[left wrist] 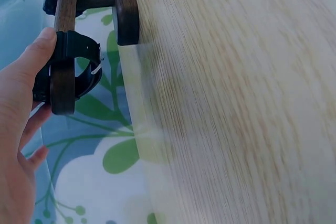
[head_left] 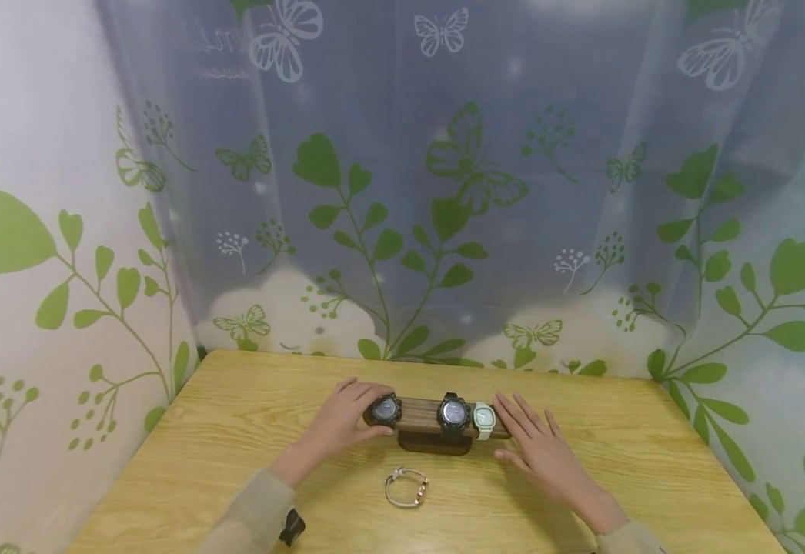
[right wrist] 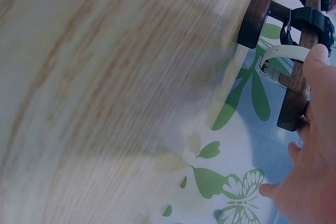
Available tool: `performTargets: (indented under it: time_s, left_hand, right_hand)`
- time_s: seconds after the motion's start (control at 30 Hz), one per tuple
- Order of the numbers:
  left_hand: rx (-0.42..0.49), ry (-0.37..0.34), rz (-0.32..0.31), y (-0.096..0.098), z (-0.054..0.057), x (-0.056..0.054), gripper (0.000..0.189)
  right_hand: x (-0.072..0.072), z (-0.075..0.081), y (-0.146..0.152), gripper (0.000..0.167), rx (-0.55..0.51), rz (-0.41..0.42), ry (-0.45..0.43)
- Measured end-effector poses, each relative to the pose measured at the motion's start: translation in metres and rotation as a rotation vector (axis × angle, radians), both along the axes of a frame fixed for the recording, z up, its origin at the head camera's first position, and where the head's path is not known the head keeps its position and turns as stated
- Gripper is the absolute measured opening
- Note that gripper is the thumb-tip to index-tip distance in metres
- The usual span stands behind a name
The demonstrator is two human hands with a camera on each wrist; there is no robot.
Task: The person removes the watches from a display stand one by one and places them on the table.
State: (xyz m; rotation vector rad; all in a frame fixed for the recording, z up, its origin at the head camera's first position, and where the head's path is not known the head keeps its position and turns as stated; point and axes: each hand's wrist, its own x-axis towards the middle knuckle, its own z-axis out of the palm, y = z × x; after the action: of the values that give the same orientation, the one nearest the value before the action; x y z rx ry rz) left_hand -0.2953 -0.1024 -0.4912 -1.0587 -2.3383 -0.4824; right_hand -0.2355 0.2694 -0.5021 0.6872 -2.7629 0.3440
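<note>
A dark wooden watch stand [head_left: 419,415] on the table carries three wristwatches along its bar. My left hand [head_left: 340,419] holds the black wristwatch [head_left: 386,409] at the left end, thumb in front and fingers behind. In the left wrist view, the thumb [left wrist: 39,51] lies along this watch's black strap [left wrist: 79,45]. Another black wristwatch [head_left: 454,412] sits right of the bar's middle, beside a mint-green wristwatch [head_left: 484,417]. My right hand [head_left: 544,454] has its fingers extended at the bar's right end, close to the mint watch. The right wrist view shows its pale strap [right wrist: 286,52] looped under the bar.
A thin bracelet-like watch [head_left: 405,488] lies on the wooden table [head_left: 333,515] in front of the stand. Behind the table hangs a curtain [head_left: 402,231] printed with leaves and butterflies. A small black object [head_left: 292,528] shows beside the left sleeve.
</note>
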Motion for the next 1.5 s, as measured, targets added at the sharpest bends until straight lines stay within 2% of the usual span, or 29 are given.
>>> performTargets:
  time_s: [0.33, 0.7, 0.9, 1.13, 1.3, 1.5]
  left_hand:
    - [-0.004, 0.022, 0.005, -0.015, 0.001, 0.002, 0.068]
    - [-0.014, 0.030, 0.024, -0.033, 0.004, 0.004, 0.067]
    - [-0.037, 0.010, 0.049, -0.046, 0.008, 0.008, 0.068]
    - [-0.033, 0.042, 0.068, -0.057, 0.009, 0.014, 0.068]
    - [-0.029, 0.070, 0.069, -0.063, 0.009, 0.020, 0.068]
    - [-0.030, 0.065, 0.081, -0.070, 0.006, 0.027, 0.068]
  right_hand:
    - [0.000, -0.001, 0.001, 0.082, -0.002, -0.010, -0.028]
    - [0.001, -0.001, -0.001, 0.083, -0.002, 0.003, 0.008]
    - [0.003, 0.002, -0.002, 0.082, 0.009, -0.004, -0.009]
    - [0.001, 0.000, -0.001, 0.083, 0.007, 0.004, 0.038]
    - [0.001, 0.000, -0.001, 0.083, 0.013, 0.001, 0.036]
    - [0.002, 0.002, -0.003, 0.082, 0.020, -0.003, 0.018]
